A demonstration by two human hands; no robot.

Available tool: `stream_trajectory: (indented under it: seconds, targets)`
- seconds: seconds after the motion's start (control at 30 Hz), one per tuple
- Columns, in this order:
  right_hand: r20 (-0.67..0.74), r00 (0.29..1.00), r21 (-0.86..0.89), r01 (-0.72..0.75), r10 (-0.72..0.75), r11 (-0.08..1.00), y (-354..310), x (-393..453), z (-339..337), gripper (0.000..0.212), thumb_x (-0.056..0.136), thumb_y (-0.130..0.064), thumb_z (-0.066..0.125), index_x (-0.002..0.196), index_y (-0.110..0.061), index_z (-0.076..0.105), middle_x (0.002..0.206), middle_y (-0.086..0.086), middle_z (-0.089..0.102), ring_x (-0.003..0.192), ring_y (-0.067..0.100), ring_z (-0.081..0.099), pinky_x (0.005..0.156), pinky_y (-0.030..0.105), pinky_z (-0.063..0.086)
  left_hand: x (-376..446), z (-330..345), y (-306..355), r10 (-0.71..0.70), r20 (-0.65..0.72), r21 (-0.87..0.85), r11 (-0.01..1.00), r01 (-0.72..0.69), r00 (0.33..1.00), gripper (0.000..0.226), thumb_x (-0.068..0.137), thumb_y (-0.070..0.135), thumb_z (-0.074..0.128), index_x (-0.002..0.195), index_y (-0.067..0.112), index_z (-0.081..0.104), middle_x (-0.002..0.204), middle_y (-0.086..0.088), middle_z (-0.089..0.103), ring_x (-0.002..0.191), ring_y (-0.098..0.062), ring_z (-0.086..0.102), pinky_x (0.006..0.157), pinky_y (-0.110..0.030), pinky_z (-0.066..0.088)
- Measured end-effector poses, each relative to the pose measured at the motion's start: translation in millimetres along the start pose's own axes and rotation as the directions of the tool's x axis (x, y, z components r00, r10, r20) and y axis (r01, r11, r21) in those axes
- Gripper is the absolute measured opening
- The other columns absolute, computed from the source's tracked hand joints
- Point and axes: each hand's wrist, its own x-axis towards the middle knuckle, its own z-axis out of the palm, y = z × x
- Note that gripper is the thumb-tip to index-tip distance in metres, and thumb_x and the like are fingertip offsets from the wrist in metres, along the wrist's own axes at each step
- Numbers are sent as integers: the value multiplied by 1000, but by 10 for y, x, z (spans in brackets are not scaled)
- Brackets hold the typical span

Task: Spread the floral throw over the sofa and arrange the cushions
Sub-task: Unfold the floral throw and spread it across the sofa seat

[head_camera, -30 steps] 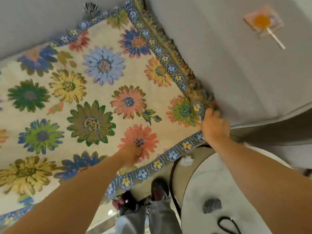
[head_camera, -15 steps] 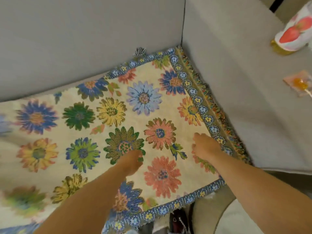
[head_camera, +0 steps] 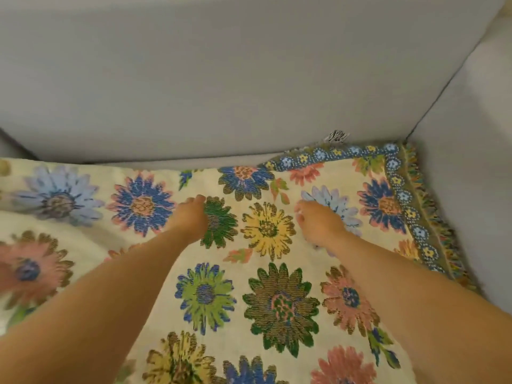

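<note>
While the floral throw (head_camera: 277,286) lies across the grey sofa (head_camera: 249,79) seat, filling the view from nine o'clock round to four o'clock, both hands rest on its far half, near the backrest. A second ago the right hand (head_camera: 318,225) was at the front right corner and the left hand (head_camera: 191,220) near the front hem; both have since slid inward and back, which suggests smoothing is well along on this end. Each hand lies on the cloth with fingers loosely bent, gripping nothing that can be seen. At two o'clock the blue flowered border (head_camera: 401,195) and fringe (head_camera: 435,217) sit just beside the sofa's arm, close to square. At twelve o'clock a strip of bare seat shows between cloth and backrest, leaving room to push farther back. No cushions are visible.
</note>
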Motion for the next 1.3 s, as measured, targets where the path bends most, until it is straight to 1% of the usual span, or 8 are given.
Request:
stream_trajectory:
  seconds: [0.5,0.63,0.73,0.87,0.93,1.07,1.17,1.3]
  targets:
    - [-80,987,-168,122,-136,978,-514,1674,253,71,86,11,41,148,-21,23,155,6,27,122,33,52,87,40,49,1463,112,-606,-61,-98,290,953,87,993,72,94,15,49,151,17,4,160,-7,10,149,-27,3,119,-51,2]
    - [-107,981,-174,144,-164,974,-561,1718,363,51,98,-14,42,146,-19,24,149,8,35,110,32,58,78,38,51,1518,84,-676,-35,-73,368,928,60,997,49,94,17,50,138,13,30,120,-16,61,115,-36,56,108,-50,32]
    - [-102,975,-188,176,-198,966,-608,1601,333,37,95,-22,50,131,-13,43,128,9,53,98,27,62,75,36,55,1328,38,-684,170,-38,459,879,-134,985,30,95,12,43,125,15,43,108,-12,65,97,-33,63,67,-34,45]
    - [169,965,-251,239,-201,938,-610,1432,300,49,88,-57,44,100,-13,62,86,1,62,77,16,58,72,30,53,956,-15,-728,283,347,464,777,-426,894,30,96,29,44,123,16,47,91,-6,57,85,-24,59,69,-29,43]
    - [236,960,-239,205,-148,949,-640,1458,281,66,88,-66,28,100,-14,66,62,-4,50,71,19,62,70,30,51,924,-27,-760,200,508,301,870,-390,838,45,94,49,41,112,10,53,89,-6,59,79,-21,55,70,-27,43]
    - [113,982,-217,173,-152,961,-699,1667,290,49,95,-45,42,134,-16,40,92,7,66,88,25,63,78,34,51,1211,30,-750,125,240,-141,986,-93,963,30,97,37,43,99,8,52,88,-12,60,76,-24,56,68,-28,42]
    - [208,971,-247,169,-119,954,-715,1701,382,66,87,-48,56,141,-19,31,113,12,65,100,28,63,84,37,52,1342,125,-743,69,156,-12,998,-68,985,55,87,31,62,132,12,37,123,-17,58,107,-32,58,88,-39,47]
    - [149,980,-292,174,-135,940,-691,1616,506,47,90,-41,54,129,-16,48,82,5,61,80,23,60,70,32,49,1323,156,-756,64,226,222,968,-115,972,51,85,40,63,127,16,47,124,-11,49,110,-32,57,87,-41,51]
